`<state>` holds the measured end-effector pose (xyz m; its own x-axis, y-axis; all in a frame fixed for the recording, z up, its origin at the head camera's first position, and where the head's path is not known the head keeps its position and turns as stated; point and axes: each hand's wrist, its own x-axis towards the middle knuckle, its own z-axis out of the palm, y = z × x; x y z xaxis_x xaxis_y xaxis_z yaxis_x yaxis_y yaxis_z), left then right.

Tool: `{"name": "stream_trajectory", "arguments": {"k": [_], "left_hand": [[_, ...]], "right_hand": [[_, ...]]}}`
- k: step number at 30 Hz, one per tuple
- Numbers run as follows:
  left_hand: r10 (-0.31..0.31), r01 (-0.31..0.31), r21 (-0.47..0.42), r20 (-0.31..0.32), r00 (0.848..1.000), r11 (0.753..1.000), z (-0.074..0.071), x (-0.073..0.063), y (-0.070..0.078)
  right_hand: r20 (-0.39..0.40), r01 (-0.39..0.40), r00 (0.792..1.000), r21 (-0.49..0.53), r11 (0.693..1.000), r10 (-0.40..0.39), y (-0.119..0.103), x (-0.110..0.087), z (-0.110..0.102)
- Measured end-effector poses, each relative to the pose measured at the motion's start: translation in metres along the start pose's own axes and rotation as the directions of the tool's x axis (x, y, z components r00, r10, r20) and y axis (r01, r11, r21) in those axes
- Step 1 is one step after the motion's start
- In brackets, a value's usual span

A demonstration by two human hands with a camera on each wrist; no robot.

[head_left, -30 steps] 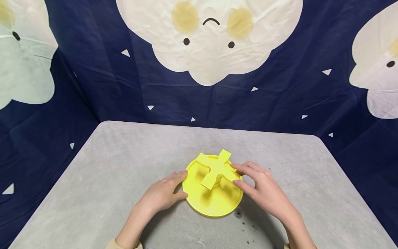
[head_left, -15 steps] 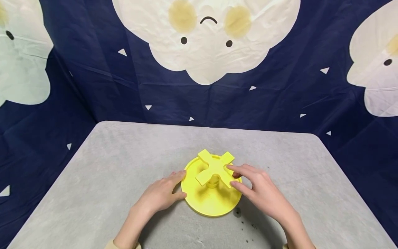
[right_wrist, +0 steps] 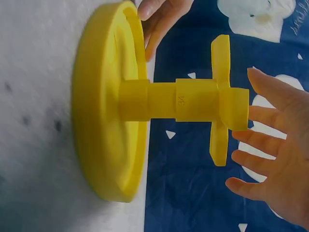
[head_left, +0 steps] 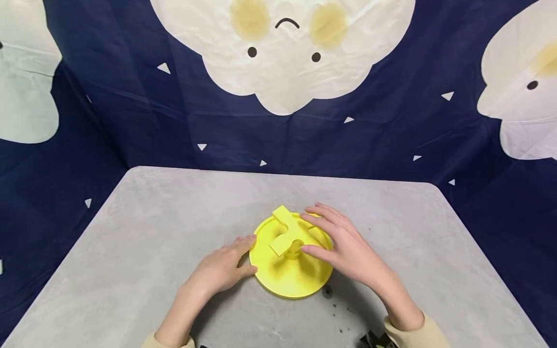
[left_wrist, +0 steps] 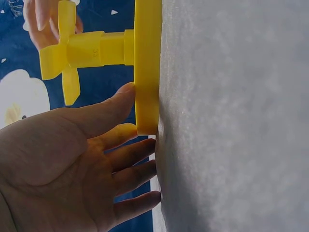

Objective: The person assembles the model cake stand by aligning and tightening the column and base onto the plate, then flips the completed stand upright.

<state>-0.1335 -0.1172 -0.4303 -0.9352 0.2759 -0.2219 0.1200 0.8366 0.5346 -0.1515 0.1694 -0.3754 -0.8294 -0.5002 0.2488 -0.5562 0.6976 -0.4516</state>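
A yellow round dish (head_left: 291, 287) with a raised rim lies flat on the table. From its middle rises a yellow stem (right_wrist: 164, 100), marked with small raised digits and topped by a four-armed yellow cross (head_left: 288, 232). My left hand (head_left: 223, 268) rests at the dish's left rim, thumb and index fingertips against its edge, the other fingertips at the tabletop (left_wrist: 231, 121). Over the right side of the cross is my right hand (head_left: 345, 244), fingers spread and relaxed around its arms, partly hiding them in the head view. In the right wrist view the fingertips are close to the cross.
Behind the grey table (head_left: 191, 198) hangs a dark blue cloth (head_left: 235, 135) printed with white clouds and triangles. Small dark spots (head_left: 327, 292) mark the table near the dish. Something dark (head_left: 375, 340) shows beside the right sleeve.
The cross turned clockwise, seen from above, while my right thumb and index finger held one arm. Since then my right hand has loosened and shifted left over the cross. The left hand stays at the rim.
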Motion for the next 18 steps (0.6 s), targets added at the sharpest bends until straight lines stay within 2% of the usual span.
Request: {"name": "stream_trajectory", "arguments": {"k": [5,9,18], "left_hand": [[-0.004,0.004,0.004,0.002,1.000,1.000,0.001,0.000,-0.001],[-0.010,0.010,-0.001,-0.007,1.000,1.000,0.002,0.000,0.000],[0.006,-0.006,0.014,-0.019,1.000,1.000,-0.001,-0.002,-0.001]], "right_hand": [[0.094,0.108,0.991,-0.087,0.990,-0.100,-0.002,0.018,-0.003],[0.137,0.171,0.979,-0.161,0.972,-0.149,-0.003,0.027,-0.004],[0.175,0.183,0.975,-0.258,0.948,-0.141,-0.006,0.035,-0.003]]}}
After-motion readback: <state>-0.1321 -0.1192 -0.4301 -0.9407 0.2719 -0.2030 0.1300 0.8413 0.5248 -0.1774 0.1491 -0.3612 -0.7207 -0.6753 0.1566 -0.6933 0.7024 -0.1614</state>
